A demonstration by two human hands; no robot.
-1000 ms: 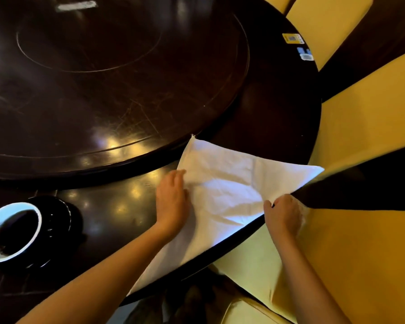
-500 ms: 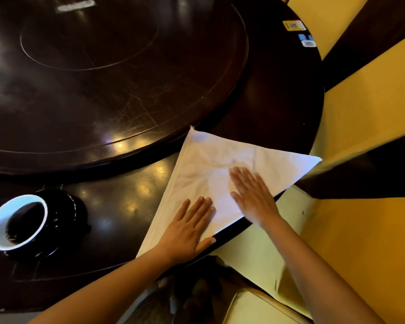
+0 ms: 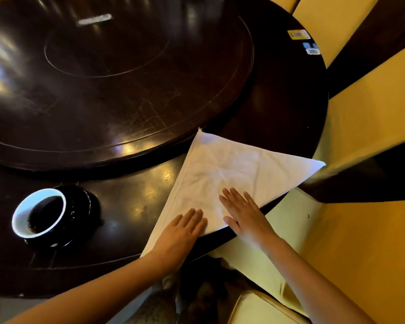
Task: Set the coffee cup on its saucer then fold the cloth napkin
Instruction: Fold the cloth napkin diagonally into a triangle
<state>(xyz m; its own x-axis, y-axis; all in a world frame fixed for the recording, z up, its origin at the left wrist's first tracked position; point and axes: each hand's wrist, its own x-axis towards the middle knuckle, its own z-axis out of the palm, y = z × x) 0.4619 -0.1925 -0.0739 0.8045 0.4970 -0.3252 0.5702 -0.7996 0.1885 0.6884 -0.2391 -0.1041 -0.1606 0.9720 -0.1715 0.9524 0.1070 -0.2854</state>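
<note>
A white cloth napkin (image 3: 234, 169) lies folded into a triangle at the near right edge of the dark round table (image 3: 131, 206). My left hand (image 3: 180, 235) rests flat on its lower left part, fingers together. My right hand (image 3: 243, 216) presses flat on the napkin's near edge, fingers spread. At the left, a dark coffee cup with a white inside (image 3: 39, 212) stands on its black saucer (image 3: 80, 206).
A large dark turntable (image 3: 117, 73) fills the middle of the table, its rim just behind the napkin's top corner. Yellow-covered chairs (image 3: 372, 127) ring the table on the right. Two small stickers (image 3: 299, 35) sit near the far right edge.
One second ago my hands gripped the napkin's edges; they then laid flat on it. Since half a second ago both palms have slid slightly toward me along the cloth.
</note>
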